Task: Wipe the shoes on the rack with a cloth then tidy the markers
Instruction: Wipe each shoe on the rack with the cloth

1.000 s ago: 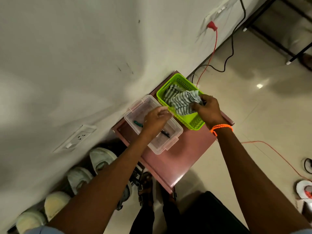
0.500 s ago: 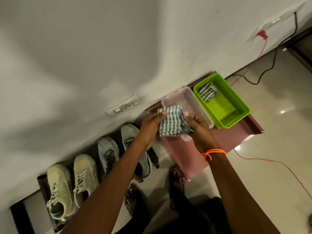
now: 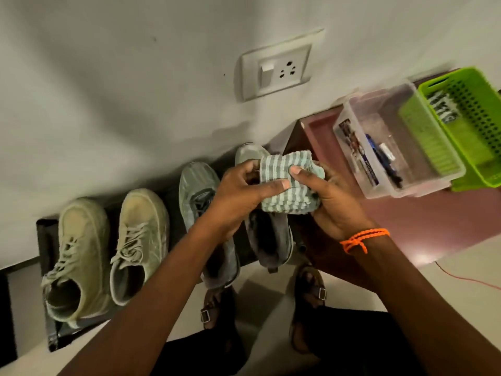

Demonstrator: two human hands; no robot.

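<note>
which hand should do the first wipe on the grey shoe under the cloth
Probably the right hand: most of the striped cloth is bunched in its palm, directly above the grey shoe. The left hand only pinches the cloth's edge and could steady the shoe.

Home entryway: shoe rack [image 3: 44, 234], wall socket [image 3: 276, 67].

Four shoes [image 3: 141, 240] stand side by side on the rack [image 3: 46, 240] against the wall; right of them a table [image 3: 433, 226] bears a clear box [image 3: 393, 147] (markers [image 3: 379, 161] inside) — then a basket [image 3: 469, 126], rightmost.
</note>
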